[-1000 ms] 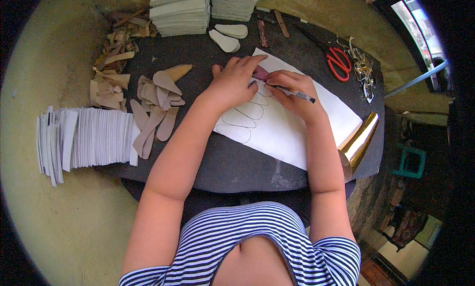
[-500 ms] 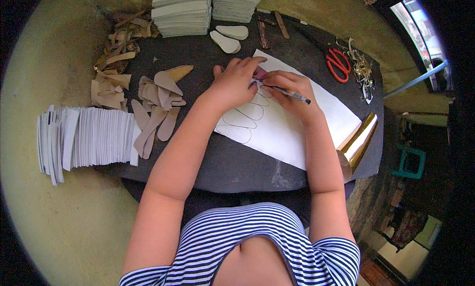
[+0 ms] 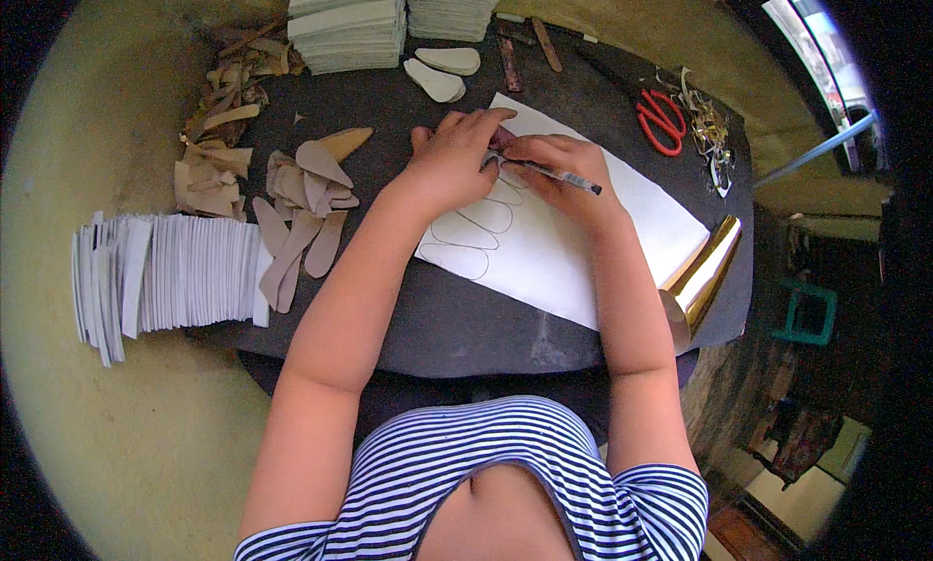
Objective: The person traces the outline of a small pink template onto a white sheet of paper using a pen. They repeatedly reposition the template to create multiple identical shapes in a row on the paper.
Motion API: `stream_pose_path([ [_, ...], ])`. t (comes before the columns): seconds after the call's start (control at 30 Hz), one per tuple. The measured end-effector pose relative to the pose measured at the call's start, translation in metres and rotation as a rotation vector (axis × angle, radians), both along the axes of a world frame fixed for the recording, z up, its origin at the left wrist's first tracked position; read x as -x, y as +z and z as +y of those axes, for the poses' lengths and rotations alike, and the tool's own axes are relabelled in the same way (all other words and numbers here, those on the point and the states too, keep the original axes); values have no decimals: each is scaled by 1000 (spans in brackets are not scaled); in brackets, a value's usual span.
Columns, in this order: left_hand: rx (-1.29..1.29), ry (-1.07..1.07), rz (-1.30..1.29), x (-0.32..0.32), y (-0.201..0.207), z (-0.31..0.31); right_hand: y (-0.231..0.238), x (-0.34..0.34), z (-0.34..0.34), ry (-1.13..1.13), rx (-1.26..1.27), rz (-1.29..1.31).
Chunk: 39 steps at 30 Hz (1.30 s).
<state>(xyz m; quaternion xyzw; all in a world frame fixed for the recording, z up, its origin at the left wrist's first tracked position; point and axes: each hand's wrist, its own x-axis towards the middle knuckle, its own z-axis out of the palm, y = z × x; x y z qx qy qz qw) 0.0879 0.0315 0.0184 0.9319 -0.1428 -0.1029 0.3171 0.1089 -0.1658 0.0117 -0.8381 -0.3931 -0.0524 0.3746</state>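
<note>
A large white sheet lies slantwise on the dark table, its right end curling up to show a shiny gold underside. Several rounded sole-like outlines are drawn along its left side. With bent fingers, my left hand holds a purplish flat piece down on the sheet; most of that piece is hidden beneath the hand. My right hand grips a pen, its point close to the left fingers and the piece's edge. The exact spot where the tip meets the sheet is hard to make out.
Tan sole-shaped cutouts and a long white stack sit at left. More white stacks and pale soles stand at the back. Red-handled scissors and gold scraps lie at right.
The pen in my right hand has swung slightly, its back end now a little higher. The left hand keeps its hold on the purplish piece. The whole view has shifted slightly.
</note>
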Motion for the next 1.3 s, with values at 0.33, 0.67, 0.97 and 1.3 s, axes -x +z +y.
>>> stream_pose_path([
  [0.33, 3, 11, 1, 1, 2, 0, -2, -3, 6, -42, 41, -78],
  [0.67, -7, 14, -30, 1, -2, -1, -1, 0, 9, -85, -17, -5],
  [0.97, -91, -29, -62, 1, -4, -1, 16, 4, -7, -206, 102, 141],
  [1.3, -104, -32, -80, 1, -3, -1, 22, 5, -16, -249, 71, 369],
])
